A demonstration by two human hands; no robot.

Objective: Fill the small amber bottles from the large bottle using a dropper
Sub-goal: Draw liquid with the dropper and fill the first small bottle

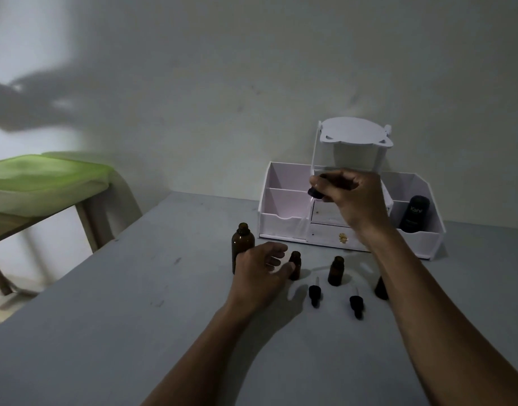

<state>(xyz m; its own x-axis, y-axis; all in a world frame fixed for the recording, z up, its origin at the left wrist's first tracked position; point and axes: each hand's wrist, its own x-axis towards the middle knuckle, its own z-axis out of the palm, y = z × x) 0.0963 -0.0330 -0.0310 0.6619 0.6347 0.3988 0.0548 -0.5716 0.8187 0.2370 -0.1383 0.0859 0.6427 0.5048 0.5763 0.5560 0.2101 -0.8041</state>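
The large amber bottle [242,241] stands uncapped on the grey table, just left of my left hand [262,269]. That hand hovers with fingers spread, its thumb touching a small amber bottle [295,264]; it grips nothing. A second small bottle [336,270] stands further right, and a third dark bottle [380,287] is mostly hidden behind my right forearm. My right hand [353,197] is raised above the bottles, pinching a dropper [312,197] by its black bulb, with the glass tube slanting down and left. Two black dropper caps [314,295] [356,305] lie near the small bottles.
A white organiser [284,221] with compartments, small drawers and a raised mirror stands at the back of the table, and a black tube [414,213] rests in its right compartment. A green-topped stool [44,177] stands beyond the table's left edge. The wall is close behind.
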